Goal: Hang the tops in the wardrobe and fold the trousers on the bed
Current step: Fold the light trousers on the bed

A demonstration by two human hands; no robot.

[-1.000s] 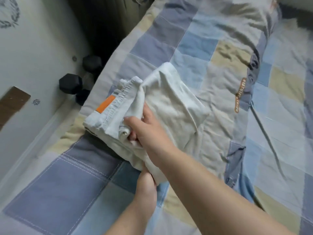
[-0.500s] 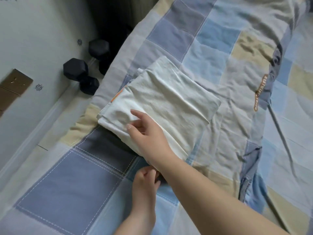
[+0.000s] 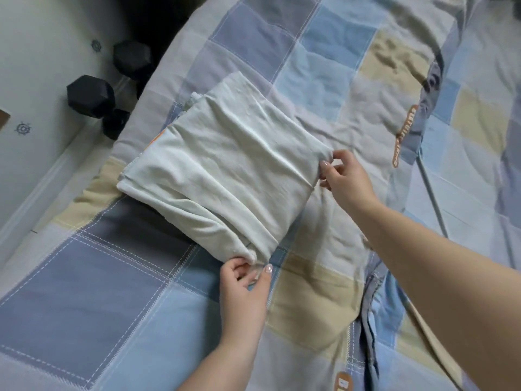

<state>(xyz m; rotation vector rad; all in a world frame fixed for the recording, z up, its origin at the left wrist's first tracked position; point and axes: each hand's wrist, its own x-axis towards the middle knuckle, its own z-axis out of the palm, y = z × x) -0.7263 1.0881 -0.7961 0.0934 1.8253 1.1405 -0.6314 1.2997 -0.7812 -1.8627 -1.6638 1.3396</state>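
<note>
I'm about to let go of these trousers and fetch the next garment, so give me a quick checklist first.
1. Folded trousers lie flat on the bed: ok.
2. Layers squared up: not ok, the edges at the near corner are stepped and bunched.
3. Left hand pinches the near corner: ok.
4. Right hand pinches the right corner: ok.
5. Trousers clear of the bed's edge above the dumbbells: ok, though close.
6. Next garment within reach: cannot tell, none in view.

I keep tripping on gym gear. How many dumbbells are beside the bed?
2: one dumbbell on the floor near the wall, another dumbbell behind it against the bed edge, partly hidden. More may be hidden.
</note>
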